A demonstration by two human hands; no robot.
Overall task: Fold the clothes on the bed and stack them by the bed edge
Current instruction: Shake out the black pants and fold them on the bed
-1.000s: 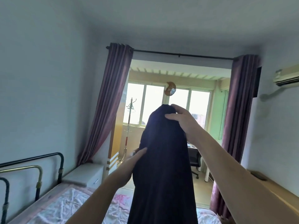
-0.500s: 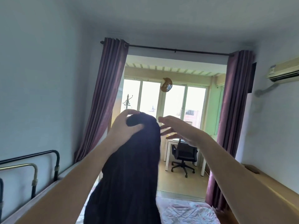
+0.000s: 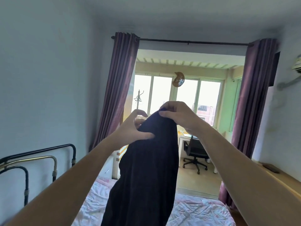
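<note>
Now holding up a dark navy, soft-looking garment at arm's length above the pink-and-white rumpled bed sheet, well clear of the mattress. Right hand pinching the topmost fold of cloth between thumb and curled fingers, carrying most of the weight by the look of it. Left hand just below and beside it, thumb pressed into the fabric, fingers spread and half curled behind the edge; grip on that side only partial, seemingly feeling for a seam or corner. Long axis of the garment running straight down from both hands, lower end out of view past the bottom edge. Hands nearly touching, so the cloth hangs bunched and narrow. Probably next: sliding the left hand outward along the top edge to spread the piece flat before lowering it. Beyond, purple curtains framing a bright balcony window.
</note>
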